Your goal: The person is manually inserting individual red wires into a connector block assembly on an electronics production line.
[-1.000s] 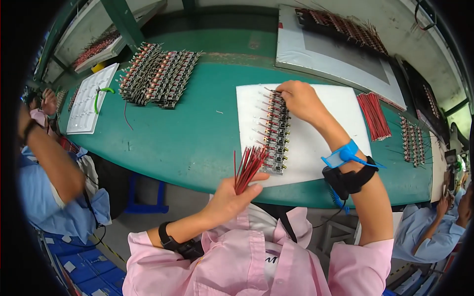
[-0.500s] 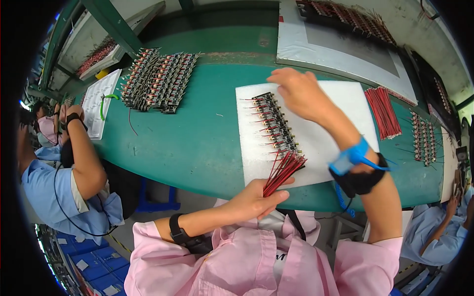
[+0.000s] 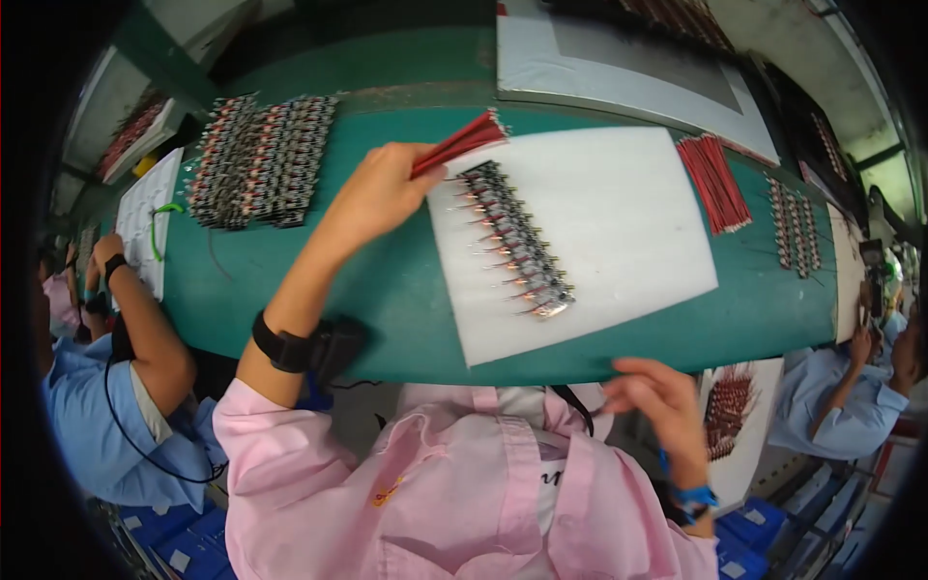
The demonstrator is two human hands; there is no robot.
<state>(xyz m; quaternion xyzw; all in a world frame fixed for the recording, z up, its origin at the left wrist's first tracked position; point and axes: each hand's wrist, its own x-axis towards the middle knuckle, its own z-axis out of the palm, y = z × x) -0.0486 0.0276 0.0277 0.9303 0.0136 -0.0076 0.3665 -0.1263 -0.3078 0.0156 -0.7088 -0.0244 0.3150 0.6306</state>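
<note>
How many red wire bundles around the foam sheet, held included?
2: one bundle in the left hand; a second bundle on the green table, right of the foam sheet. No others show there.

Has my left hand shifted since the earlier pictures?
Yes. The left hand, holding red wires, has moved away from the body, from the white sheet's near edge to its far left corner.

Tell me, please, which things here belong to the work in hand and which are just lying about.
Apparently in use:
red wire bundle, in the left hand
row of circuit boards
white foam sheet beneath it
second red wire bundle, likely

Apparently lying about:
green-handled pliers
white tray
</note>
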